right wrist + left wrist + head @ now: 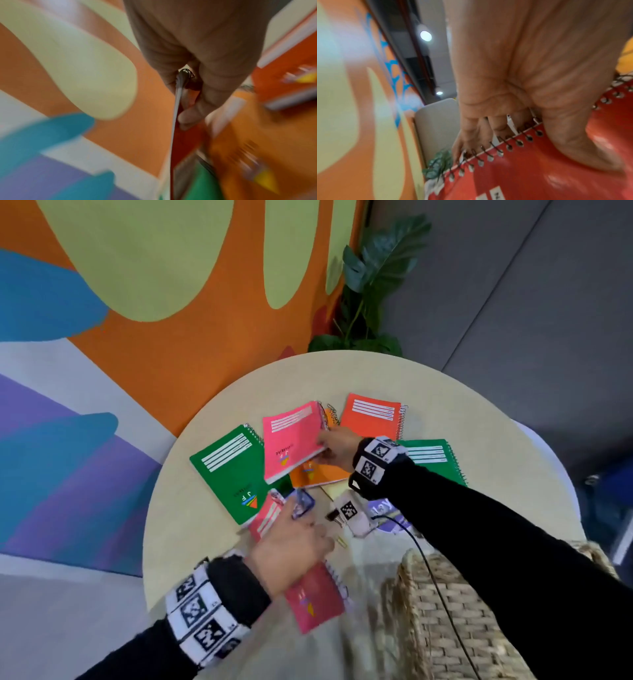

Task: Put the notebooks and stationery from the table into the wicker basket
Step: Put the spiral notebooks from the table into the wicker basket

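My right hand [325, 445] pinches the pink spiral notebook [291, 440] at its wire edge and holds it tilted above an orange notebook [318, 475]. The right wrist view shows that notebook [174, 135] edge-on, with my right hand's [180, 102] thumb on its cover. My left hand [298, 529] lies over a red spiral notebook [315, 597] near the table's front. In the left wrist view the thumb rests on the red cover [530, 175] and the fingers [471, 135] reach past the spiral. The wicker basket [445, 611] stands at the front right, under my right arm.
On the round table [496, 422] lie a green notebook [233, 470] at the left, a red-orange one [373, 416] at the back and another green one [431, 455] at the right. A blue item [303, 503], a binder clip [332, 515] and a white tagged device [352, 513] lie mid-table. A plant [373, 285] stands behind.
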